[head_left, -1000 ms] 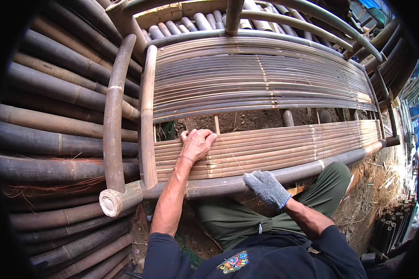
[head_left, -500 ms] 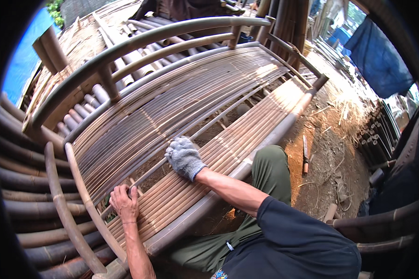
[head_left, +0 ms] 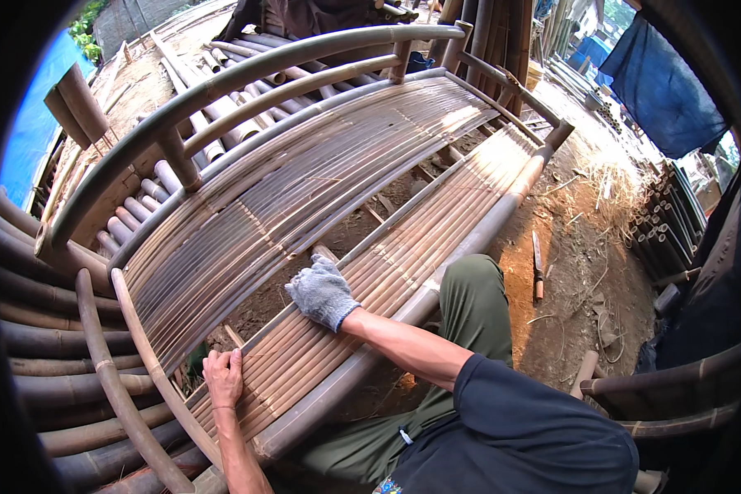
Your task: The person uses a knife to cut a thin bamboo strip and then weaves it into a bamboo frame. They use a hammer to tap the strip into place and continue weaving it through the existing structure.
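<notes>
A long bamboo slat point(head_left: 407, 211) lies along the far edge of the near band of slats point(head_left: 412, 253) on a bamboo bench seat. My left hand point(head_left: 224, 377), bare, has its fingers closed over this slat near the left end. Further along, my right hand point(head_left: 323, 293), in a grey knitted glove, is closed on the same slat; its fingertips are partly hidden. Beyond the slat runs an open gap, showing crosspieces and the ground below. The far band of slats point(head_left: 222, 239) lies across that gap.
A curved bamboo backrest rail point(head_left: 247, 78) borders the bench's far side, and a thick front rail point(head_left: 461, 259) its near side. A knife point(head_left: 538, 267) lies on the dirt to the right. Bamboo poles point(head_left: 82, 387) are stacked at left. Cut bamboo point(head_left: 663, 226) is bundled at right.
The slat has moved from the middle of the gap toward me, against the near band. Both hands stay on it, and the right has shifted slightly nearer. The view has shifted a little.
</notes>
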Available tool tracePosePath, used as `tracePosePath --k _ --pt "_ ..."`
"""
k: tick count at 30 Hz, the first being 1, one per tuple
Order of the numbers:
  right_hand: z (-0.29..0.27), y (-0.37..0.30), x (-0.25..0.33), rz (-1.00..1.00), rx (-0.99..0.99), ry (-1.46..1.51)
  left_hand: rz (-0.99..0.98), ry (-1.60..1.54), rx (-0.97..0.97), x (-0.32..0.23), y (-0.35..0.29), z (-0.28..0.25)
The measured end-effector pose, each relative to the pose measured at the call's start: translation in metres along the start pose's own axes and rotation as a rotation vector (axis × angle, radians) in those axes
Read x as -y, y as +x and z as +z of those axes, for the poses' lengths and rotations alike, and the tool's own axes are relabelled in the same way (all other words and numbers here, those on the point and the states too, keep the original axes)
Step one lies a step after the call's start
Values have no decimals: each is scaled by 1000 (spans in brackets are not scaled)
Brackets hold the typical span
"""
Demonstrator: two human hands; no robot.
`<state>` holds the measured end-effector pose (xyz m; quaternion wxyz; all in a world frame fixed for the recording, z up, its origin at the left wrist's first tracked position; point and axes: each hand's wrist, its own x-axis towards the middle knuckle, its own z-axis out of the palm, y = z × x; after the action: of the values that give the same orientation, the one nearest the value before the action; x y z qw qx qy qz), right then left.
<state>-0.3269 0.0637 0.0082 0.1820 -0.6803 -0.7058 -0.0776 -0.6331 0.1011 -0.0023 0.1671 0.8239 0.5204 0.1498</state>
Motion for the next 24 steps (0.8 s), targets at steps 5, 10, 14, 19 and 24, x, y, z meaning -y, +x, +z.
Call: tracePosePath --k 5,10,14,19,24 --pt "1 -3 11 -54 -2 -9 8 16 -142 14 -13 0" --pt "6 -16 1 -53 -58 1 -59 -17 -135 1 -1 9" --pt "0 -16 16 -81 -64 87 -149 -137 22 16 -10 -1" --pt "-2 -14 17 -43 -44 51 -169 -167 17 2 -6 6" --pt "3 -14 1 -48 -37 126 -144 -173 24 -5 6 14"
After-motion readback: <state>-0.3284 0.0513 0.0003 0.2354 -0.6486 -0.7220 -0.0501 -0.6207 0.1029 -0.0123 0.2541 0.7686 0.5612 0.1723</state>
